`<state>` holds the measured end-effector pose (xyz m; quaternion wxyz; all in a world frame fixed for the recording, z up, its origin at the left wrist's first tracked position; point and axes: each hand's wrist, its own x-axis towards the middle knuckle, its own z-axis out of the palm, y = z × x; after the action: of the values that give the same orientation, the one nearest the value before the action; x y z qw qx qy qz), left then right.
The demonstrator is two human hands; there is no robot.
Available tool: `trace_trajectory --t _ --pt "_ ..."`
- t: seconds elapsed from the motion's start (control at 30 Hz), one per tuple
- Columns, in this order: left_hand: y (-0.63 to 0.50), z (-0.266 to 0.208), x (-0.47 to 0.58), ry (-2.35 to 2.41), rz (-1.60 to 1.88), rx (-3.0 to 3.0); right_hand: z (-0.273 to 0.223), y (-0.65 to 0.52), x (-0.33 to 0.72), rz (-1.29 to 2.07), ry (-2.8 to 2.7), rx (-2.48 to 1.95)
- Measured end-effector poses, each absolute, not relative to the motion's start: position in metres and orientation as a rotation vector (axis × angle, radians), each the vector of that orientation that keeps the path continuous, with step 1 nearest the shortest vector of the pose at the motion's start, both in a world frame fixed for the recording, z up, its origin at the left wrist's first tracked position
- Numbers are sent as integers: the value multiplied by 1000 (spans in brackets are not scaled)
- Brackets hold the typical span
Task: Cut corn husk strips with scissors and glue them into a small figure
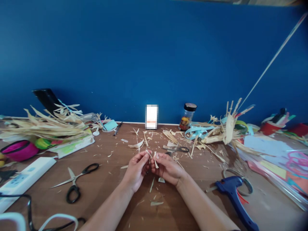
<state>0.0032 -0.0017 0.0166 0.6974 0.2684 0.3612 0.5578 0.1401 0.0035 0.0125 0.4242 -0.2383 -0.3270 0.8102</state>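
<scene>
Above the middle of the brown table, my left hand (pixel 137 168) and my right hand (pixel 168 168) are close together, fingertips nearly touching. Between its thumb and fingers my left hand pinches a thin pale husk strip (pixel 149 153). A short, pale piece of dried husk (pixel 156 164) sticks out of my right hand's pinch, its end hanging down. Small husk scraps (pixel 157 203) lie on the table below and around the hands. Just beyond my right hand is a pair of dark-handled scissors (pixel 183 149), partly hidden.
Black-handled scissors (pixel 73 182) lie open at left by a white power strip (pixel 26 181). Dried husks (pixel 48 123) pile up behind. A blue glue gun (pixel 234 195) rests beside a tape roll (pixel 249 186) at right. A black-lidded jar (pixel 187 117) stands near the blue wall.
</scene>
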Motion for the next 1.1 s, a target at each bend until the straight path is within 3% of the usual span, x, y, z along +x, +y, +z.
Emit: trace_trajectory --t 0.2,0.57,1.1 --pt "1 15 2 893 1318 622 15 4 138 1949 -863 -700" --pt "4 7 3 1196 1367 751 3 13 133 1332 -1128 -1061" --pt "3 5 3 1158 1311 735 3 10 124 1189 -1235 -1055"
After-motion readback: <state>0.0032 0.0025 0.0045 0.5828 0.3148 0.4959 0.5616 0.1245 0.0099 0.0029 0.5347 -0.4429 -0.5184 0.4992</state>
